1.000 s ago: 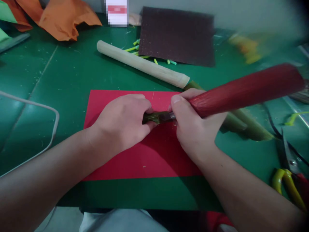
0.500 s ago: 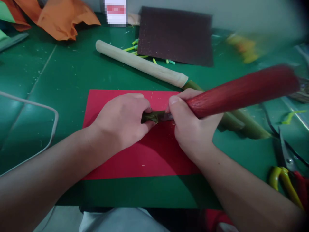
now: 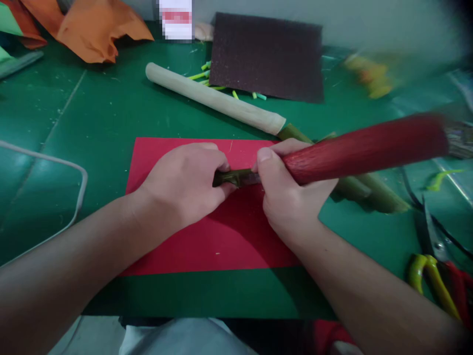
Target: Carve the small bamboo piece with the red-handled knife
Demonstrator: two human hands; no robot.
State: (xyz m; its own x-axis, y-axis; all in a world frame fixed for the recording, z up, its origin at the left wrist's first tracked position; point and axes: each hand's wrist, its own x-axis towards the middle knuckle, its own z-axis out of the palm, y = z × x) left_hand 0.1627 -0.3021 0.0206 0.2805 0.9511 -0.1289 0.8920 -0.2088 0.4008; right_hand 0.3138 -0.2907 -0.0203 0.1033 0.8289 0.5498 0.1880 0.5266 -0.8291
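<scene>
My left hand (image 3: pixel 181 182) is closed around a dark green wrapped piece (image 3: pixel 236 177), whose end shows between thumb and fingers. From the other side, my right hand (image 3: pixel 290 192) is closed on the narrow end of a long red bundle (image 3: pixel 369 148) with a streaky, fibrous surface. A greyish stretch joins the green piece to the right fingertips; what exactly is pinched there is hidden. The bundle points to the right, its far end blurred. Both hands are over a red sheet (image 3: pixel 177 256) on the green table (image 3: pixel 207 296).
Behind the sheet lie a pale stick (image 3: pixel 214 98) and a dark brown sheet (image 3: pixel 268 56) over yellow-green pieces. Green lengths (image 3: pixel 380 192) and scissors (image 3: pixel 438 251) are at right, with yellow handles (image 3: pixel 434 281) nearby. Orange paper (image 3: pixel 99 32) lies back left; a white cable (image 3: pixel 84 182) runs at left.
The far end of the red bundle has dipped and come slightly left. Both hands keep their hold in nearly the same place.
</scene>
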